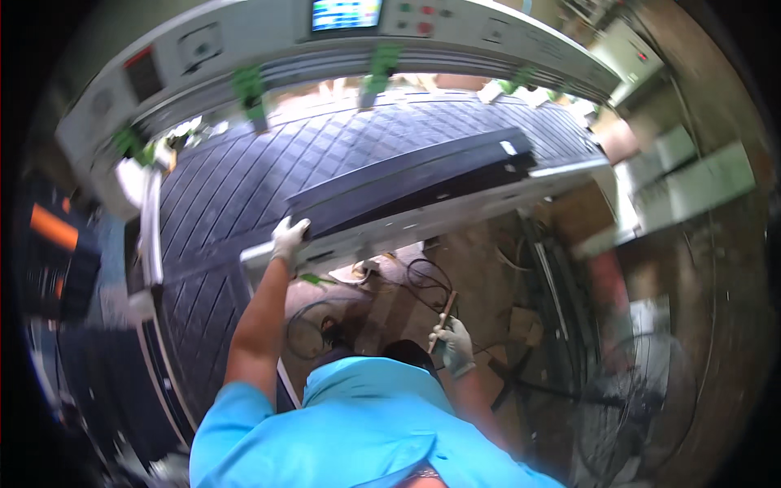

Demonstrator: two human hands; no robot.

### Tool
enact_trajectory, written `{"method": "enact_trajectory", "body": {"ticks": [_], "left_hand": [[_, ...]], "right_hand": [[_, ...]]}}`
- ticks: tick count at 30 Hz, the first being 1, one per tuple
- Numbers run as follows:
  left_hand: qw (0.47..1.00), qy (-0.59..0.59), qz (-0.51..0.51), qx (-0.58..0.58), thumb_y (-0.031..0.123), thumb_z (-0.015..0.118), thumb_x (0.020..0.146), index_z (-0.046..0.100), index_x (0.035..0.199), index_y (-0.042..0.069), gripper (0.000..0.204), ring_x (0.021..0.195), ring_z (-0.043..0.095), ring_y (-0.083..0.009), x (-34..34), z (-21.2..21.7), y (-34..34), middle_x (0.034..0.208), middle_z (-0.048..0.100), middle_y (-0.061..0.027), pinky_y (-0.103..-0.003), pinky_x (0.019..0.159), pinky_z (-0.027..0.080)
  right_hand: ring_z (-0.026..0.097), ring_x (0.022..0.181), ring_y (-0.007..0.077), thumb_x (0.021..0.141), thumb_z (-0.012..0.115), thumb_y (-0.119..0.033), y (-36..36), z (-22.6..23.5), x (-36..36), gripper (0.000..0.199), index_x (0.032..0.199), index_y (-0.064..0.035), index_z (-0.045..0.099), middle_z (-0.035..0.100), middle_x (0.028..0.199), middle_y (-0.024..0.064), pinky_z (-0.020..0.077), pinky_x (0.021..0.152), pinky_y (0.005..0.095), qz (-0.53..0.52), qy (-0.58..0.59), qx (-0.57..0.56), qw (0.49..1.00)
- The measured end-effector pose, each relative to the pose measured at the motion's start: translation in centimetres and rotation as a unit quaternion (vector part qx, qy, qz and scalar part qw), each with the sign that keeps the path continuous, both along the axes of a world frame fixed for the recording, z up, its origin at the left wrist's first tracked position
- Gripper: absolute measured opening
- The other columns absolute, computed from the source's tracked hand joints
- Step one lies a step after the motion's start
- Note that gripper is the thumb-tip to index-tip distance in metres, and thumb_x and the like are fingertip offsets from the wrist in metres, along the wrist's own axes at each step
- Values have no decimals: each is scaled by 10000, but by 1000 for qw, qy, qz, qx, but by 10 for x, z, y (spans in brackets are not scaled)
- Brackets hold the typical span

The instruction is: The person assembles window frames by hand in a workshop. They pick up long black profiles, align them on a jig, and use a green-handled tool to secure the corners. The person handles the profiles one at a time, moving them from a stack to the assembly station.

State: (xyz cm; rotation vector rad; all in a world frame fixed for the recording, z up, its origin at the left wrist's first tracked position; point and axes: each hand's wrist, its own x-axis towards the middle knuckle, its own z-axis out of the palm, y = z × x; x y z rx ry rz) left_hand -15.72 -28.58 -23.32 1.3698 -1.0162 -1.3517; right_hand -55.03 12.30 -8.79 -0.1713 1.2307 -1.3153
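My left hand, in a white glove, reaches forward and grips the near left end of a long black slab. The slab lies along a grey metal rail across a black ribbed mat. My right hand, also gloved, hangs low beside my blue shirt. It is closed around a thin brown stick-like tool that points up. What kind of tool it is cannot be made out.
A large grey machine arches over the mat, with a lit screen, red and green buttons and green clamps. Black cables lie coiled on the brown floor below. A wire fan guard stands at the lower right.
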Motion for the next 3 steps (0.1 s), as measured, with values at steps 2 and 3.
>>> {"method": "enact_trajectory", "body": {"ticks": [2,3], "left_hand": [[989,120,-84,3,134,765,952,651,1500,94,562,1176,722,-277,-58,-5,9,1381,715,-142,-498,991,587],[988,116,-105,-3,134,765,952,651,1500,94,562,1176,722,-277,-76,8,-10,1381,715,-142,-498,991,587]], "right_hand": [[694,858,217,907,654,33,-2,-13,-19,608,1467,-77,446,627,1041,79,593,757,381,-41,35,10,998],[707,897,225,911,656,15,-15,-20,-29,620,1484,-87,443,631,1109,90,601,760,398,-23,34,4,999]]}}
